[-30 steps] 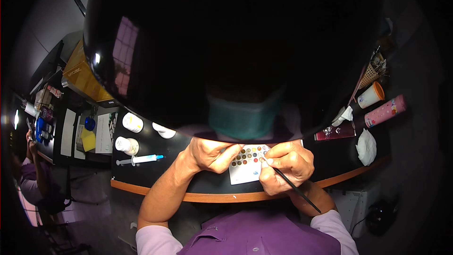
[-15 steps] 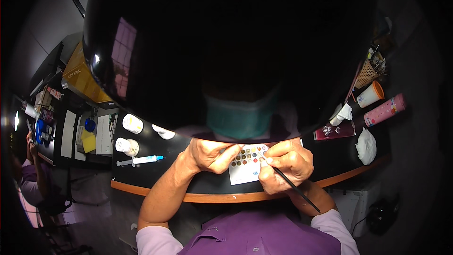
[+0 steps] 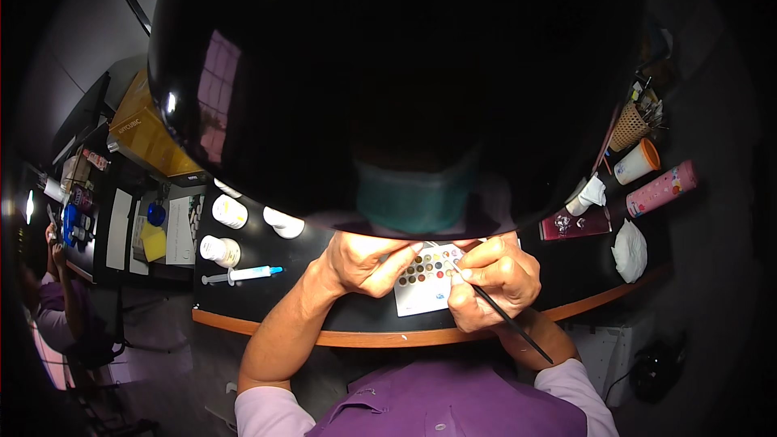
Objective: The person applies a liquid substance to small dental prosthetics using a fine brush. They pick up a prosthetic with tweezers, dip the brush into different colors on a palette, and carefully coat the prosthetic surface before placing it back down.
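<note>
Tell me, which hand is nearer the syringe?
Left. The left hand is right of the syringe, apart from it; the right hand is farther right, holding a black stick.

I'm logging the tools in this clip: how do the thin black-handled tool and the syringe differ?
The thin black-handled tool is held in the right hand, slanting; the syringe lies on the black table, touched by neither hand. The handle of the thin black-handled tool is dark and slim, while the syringe is whitish with a thicker barrel and a blue end. Both are long and narrow.
</note>
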{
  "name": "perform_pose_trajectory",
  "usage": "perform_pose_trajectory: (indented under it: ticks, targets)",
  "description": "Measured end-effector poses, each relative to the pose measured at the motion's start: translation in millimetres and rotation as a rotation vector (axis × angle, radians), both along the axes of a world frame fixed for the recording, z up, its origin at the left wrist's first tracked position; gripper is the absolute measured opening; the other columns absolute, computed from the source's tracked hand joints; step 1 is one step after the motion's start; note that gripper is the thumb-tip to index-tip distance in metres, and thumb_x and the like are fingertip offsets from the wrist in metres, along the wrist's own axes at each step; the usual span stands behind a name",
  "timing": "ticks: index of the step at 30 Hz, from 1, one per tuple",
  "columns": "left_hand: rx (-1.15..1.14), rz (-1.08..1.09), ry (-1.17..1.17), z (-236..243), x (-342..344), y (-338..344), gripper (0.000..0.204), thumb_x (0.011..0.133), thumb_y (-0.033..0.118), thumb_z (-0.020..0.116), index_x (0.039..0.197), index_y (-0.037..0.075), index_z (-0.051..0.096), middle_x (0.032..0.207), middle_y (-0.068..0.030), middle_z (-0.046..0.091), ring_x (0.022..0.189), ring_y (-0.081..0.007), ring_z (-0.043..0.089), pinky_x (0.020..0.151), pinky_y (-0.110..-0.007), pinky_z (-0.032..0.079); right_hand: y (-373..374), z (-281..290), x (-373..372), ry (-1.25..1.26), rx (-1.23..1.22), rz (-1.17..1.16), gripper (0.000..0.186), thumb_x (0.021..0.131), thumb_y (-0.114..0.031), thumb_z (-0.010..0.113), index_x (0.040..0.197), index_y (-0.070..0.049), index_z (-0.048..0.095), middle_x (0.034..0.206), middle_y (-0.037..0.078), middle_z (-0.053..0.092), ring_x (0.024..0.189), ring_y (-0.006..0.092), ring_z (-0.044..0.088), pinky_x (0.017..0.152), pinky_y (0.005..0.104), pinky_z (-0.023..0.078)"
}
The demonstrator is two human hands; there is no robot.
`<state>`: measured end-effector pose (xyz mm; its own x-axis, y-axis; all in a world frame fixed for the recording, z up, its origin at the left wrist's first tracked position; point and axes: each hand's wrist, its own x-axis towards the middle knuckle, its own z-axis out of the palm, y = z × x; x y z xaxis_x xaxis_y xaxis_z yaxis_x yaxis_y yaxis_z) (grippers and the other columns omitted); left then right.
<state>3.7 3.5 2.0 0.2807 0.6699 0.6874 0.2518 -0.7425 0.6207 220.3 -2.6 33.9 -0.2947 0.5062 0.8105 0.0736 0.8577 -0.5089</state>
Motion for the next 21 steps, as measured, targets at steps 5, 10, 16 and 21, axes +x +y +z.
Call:
perform_pose_trajectory:
  ticks: [5,10,16,21]
  targets:
    - [-0.033,-0.009,0.056,6.6,-4.5,0.9,0.014,0.080,-0.002,0.071,0.093,-0.003,0.079,0.083,-0.0157,0.076,0.069,-0.0261,0.074,0.064,-0.031,0.058,5.1,-1.7,-0.5,0.002,0.081,-0.008,0.020,0.071,0.002,0.069,0.086,-0.006,0.059,0.072,0.008,0.065,0.062,0.0191,0.062,0.072,0.0374,0.062]
    - [-0.025,0.000,0.065,7.2,-5.2,-0.4,0.014,0.081,-0.002,0.072,0.093,-0.003,0.079,0.083,-0.0159,0.076,0.069,-0.0262,0.075,0.063,-0.031,0.059,2.3,-1.6,1.1,0.004,0.057,0.006,0.019,0.071,0.002,0.068,0.085,-0.006,0.058,0.072,0.008,0.065,0.063,0.0195,0.063,0.073,0.0377,0.062]
    - [-0.023,0.002,0.062,6.4,-5.4,0.0,0.013,0.081,-0.002,0.072,0.092,-0.003,0.079,0.081,-0.0159,0.076,0.068,-0.0260,0.074,0.062,-0.031,0.058,-0.5,1.3,1.5,-0.004,0.019,0.031,0.020,0.070,0.004,0.069,0.082,-0.005,0.054,0.078,0.007,0.062,0.088,0.0298,0.068,0.075,0.0382,0.058]
    - [-0.027,0.007,0.046,4.4,-3.8,0.7,0.013,0.081,-0.002,0.072,0.092,-0.003,0.079,0.079,-0.0158,0.075,0.066,-0.0257,0.074,0.061,-0.031,0.058,-0.3,2.6,1.1,-0.009,0.022,0.036,0.020,0.070,0.005,0.068,0.081,-0.004,0.054,0.078,0.008,0.062,0.088,0.0301,0.068,0.076,0.0394,0.058]
